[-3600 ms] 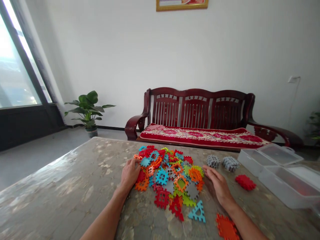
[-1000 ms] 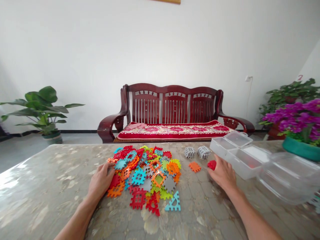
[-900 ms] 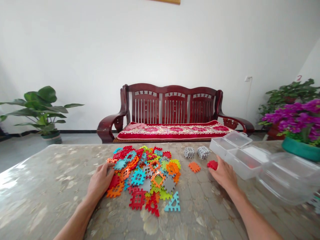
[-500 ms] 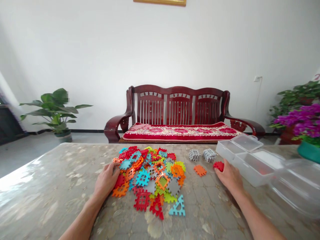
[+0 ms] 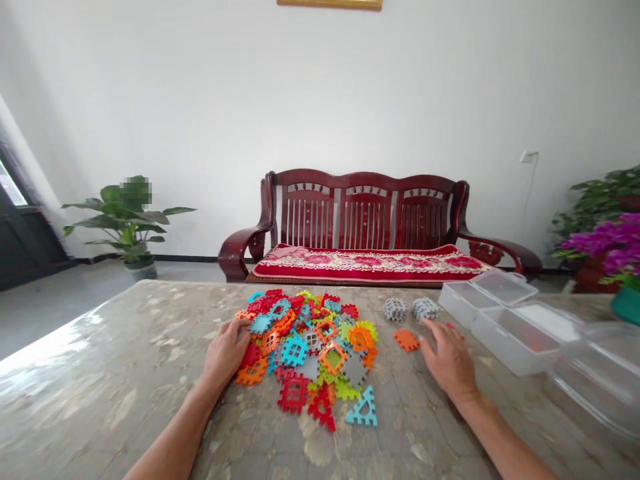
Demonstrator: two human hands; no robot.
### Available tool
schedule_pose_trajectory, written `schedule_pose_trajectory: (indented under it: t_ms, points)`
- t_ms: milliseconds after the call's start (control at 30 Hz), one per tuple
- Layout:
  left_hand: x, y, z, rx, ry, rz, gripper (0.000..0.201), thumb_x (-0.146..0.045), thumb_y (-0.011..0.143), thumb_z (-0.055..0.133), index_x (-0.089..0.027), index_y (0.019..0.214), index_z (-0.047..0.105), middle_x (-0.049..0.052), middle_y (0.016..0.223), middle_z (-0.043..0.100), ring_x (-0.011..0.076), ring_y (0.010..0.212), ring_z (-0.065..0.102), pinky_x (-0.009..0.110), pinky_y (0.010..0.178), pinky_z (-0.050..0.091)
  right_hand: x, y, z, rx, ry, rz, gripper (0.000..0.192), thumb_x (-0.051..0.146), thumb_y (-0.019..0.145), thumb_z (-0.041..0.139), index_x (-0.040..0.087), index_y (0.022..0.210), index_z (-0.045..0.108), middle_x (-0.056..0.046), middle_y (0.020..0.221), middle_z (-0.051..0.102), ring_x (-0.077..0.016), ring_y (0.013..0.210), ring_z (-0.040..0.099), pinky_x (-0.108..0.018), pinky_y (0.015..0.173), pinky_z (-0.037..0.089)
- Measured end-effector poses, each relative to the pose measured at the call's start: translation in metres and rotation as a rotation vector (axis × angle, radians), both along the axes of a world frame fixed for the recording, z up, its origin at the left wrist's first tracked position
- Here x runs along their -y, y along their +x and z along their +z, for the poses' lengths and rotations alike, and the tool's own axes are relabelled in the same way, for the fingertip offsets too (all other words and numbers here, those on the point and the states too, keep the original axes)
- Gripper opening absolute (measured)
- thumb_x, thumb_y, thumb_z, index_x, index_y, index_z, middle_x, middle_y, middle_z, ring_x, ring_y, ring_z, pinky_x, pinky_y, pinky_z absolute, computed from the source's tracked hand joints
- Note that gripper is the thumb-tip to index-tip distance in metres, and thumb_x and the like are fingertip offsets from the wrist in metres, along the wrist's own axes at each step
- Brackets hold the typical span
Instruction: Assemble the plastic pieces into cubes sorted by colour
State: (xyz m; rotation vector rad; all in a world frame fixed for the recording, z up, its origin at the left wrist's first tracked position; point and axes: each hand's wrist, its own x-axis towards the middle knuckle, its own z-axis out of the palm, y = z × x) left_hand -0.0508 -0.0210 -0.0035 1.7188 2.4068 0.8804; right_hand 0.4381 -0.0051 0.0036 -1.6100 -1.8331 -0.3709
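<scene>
A mixed heap of plastic interlocking tiles [image 5: 310, 353] in red, orange, blue, green and grey lies at mid-table. My left hand [image 5: 227, 347] rests against its left side, fingers loosely bent beside orange and red tiles, gripping none that I can see. My right hand [image 5: 450, 360] hovers right of the heap, thumb and fingers apart. Its thumb is close to a single orange tile [image 5: 406, 340]. Behind its fingers a red tile [image 5: 456, 330] lies mostly hidden. Just beyond stand two stacks of grey tiles, one on the left [image 5: 395, 309] and one on the right [image 5: 425, 308].
Clear plastic boxes with lids [image 5: 515, 333] stand on the table's right side, beside purple flowers in a green pot [image 5: 627, 303]. A patterned cover lies on the table [image 5: 125, 373]. Past its far edge is a red wooden bench [image 5: 363, 213]; a potted plant [image 5: 130, 227] stands at left.
My right hand has let go of the red tile and moved left toward the orange tile. The left hand stays by the heap. The whole view has shifted slightly.
</scene>
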Motion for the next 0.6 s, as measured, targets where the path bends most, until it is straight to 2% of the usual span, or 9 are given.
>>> schedule_pose_trajectory:
  t_ms: [100,300,433,600]
  points:
    - [0.0,0.001,0.0,-0.016,0.016,0.001,0.034,-0.033,0.089,0.043,-0.023,0.111,0.066,0.01,0.123,0.064,0.0246,0.109,0.063,0.037,0.097,0.047,0.004,-0.02,-0.005,0.034,-0.076,0.076,0.039,0.03,0.091,0.043,0.019,0.125,0.059,-0.011,0.123,0.065,-0.0271,0.111,0.057,-0.043,0.1,0.042]
    - [0.002,0.003,0.004,-0.009,-0.006,-0.012,0.036,-0.033,0.09,0.04,-0.02,0.113,0.065,0.012,0.124,0.063,0.0251,0.111,0.063,0.037,0.098,0.046,0.005,-0.031,-0.013,0.111,-0.205,0.062,0.037,0.031,0.091,0.047,0.022,0.123,0.062,-0.009,0.125,0.066,-0.0281,0.109,0.059,-0.043,0.095,0.044]
    - [0.002,0.005,0.006,-0.016,-0.004,-0.003,0.034,-0.032,0.09,0.042,-0.021,0.112,0.066,0.011,0.124,0.064,0.0246,0.111,0.063,0.036,0.097,0.047,0.006,-0.03,-0.012,0.123,-0.212,0.095,0.033,0.029,0.091,0.049,0.022,0.118,0.065,-0.008,0.12,0.068,-0.0268,0.104,0.06,-0.041,0.093,0.044]
    - [0.003,0.005,0.006,-0.03,-0.012,0.011,0.034,-0.031,0.09,0.042,-0.022,0.112,0.066,0.01,0.125,0.064,0.0253,0.112,0.063,0.037,0.097,0.047,0.007,-0.04,-0.011,0.032,-0.199,0.216,0.031,0.033,0.09,0.052,0.024,0.116,0.067,-0.008,0.118,0.069,-0.0258,0.106,0.06,-0.042,0.095,0.046]
